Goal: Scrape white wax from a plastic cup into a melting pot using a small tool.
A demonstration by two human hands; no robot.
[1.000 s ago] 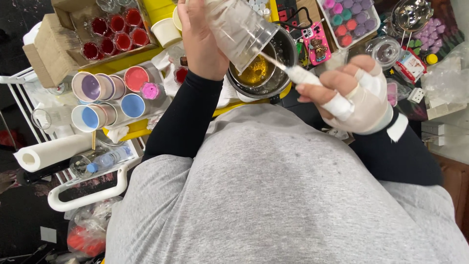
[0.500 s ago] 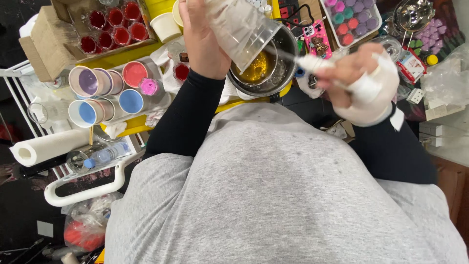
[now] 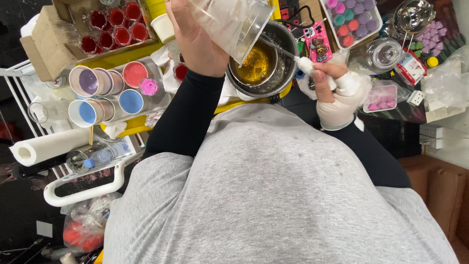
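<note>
Clear cup (image 3: pixel 234 24) tilted in left hand (image 3: pixel 195 39) above steel pot (image 3: pixel 273 63)

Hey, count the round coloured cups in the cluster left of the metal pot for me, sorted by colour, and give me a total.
Purple cups: 1
Blue cups: 2
Coral-red cups: 1
Pink cups: 1
Total: 5

They sit left of the metal pot, where the left hand tilts a clear plastic cup.
</note>
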